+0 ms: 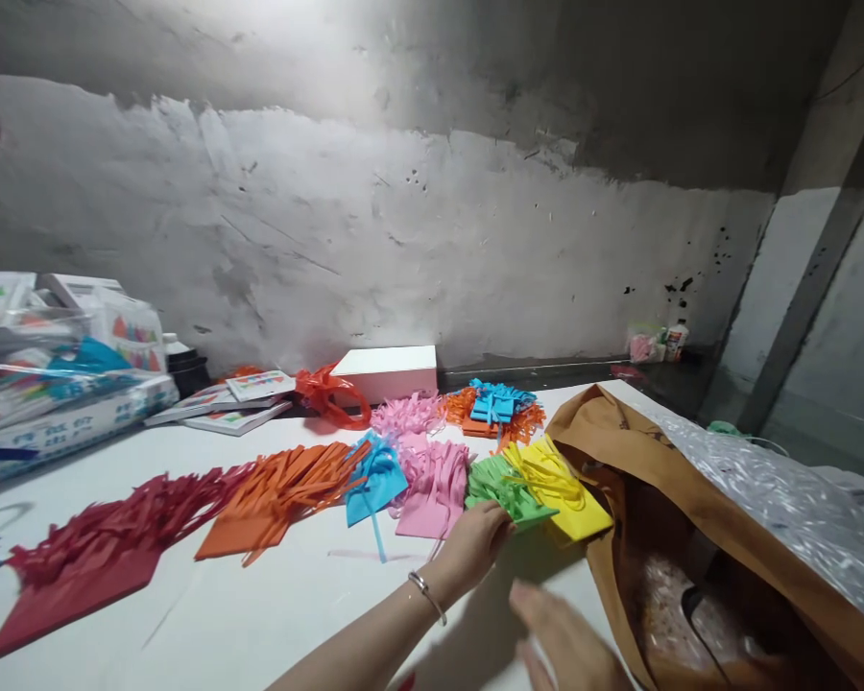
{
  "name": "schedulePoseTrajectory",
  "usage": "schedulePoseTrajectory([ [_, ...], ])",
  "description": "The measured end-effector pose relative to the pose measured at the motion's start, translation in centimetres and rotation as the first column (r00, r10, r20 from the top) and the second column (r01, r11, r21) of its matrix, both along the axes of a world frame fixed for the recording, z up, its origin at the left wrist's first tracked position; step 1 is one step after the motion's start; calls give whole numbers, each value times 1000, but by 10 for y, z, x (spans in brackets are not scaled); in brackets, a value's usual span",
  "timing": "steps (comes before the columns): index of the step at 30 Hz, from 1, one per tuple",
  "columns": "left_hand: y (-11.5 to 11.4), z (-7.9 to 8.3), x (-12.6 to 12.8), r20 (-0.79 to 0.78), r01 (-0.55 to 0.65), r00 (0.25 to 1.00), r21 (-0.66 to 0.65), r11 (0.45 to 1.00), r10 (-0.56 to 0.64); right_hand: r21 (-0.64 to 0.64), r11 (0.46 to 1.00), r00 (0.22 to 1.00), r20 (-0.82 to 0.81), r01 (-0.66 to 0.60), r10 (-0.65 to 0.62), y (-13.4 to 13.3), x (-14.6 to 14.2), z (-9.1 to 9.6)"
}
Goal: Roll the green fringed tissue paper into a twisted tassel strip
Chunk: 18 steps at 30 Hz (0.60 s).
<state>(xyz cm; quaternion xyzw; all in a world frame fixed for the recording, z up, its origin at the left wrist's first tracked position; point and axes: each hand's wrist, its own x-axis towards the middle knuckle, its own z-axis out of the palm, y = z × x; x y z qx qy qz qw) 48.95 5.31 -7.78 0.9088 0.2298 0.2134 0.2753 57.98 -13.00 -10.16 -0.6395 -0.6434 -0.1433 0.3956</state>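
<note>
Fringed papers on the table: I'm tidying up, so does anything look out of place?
Mostly orderly. One loose blue strip trails from the blue fringed paper onto the table, and the red fringed paper lies at a slant at the left, its strips ruffled.

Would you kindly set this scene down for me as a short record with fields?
surface: white table
left hand: bracelet on wrist, fingers at the edge of the green fringed paper; grip unclear
right hand: blurred, open, holding nothing, beside the brown paper bag
row, left to right: red fringed paper, orange fringed paper, blue fringed paper, pink fringed paper, the green one, yellow fringed paper
back: white box by the wall
</note>
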Motion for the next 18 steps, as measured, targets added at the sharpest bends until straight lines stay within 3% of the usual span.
schedulePoseTrajectory([
  [3, -25, -1, -15, 110, 60, 993, -207, 977, -37, -134, 990, 996, 71, -36, 46, 22, 26, -3],
  [6, -48, -10, -38, 198, 11, 976, -467, 884, 93, -196, 980, 998, 38, -39, 48, 31, 35, -9],
  [8, -63, -20, -51, 182, -31, 961, -678, 734, 209, -212, 976, 999, -17, -38, 36, 31, 34, -15],
  [11, -81, -34, -58, 105, -3, 959, -926, 377, 264, -231, 973, 994, -113, -32, 6, 28, 27, -22],
  [13, -86, -39, -52, 93, 50, 956, -986, 158, 279, -248, 968, 986, -165, -36, -5, 27, 24, -25],
  [15, -87, -40, -44, 104, 104, 939, -994, 19, 328, -268, 962, 980, -199, -48, -6, 25, 23, -25],
  [18, -83, -39, -34, 130, 176, 901, -982, -74, 413, -299, 952, 976, -216, -64, -2, 19, 20, -19],
])
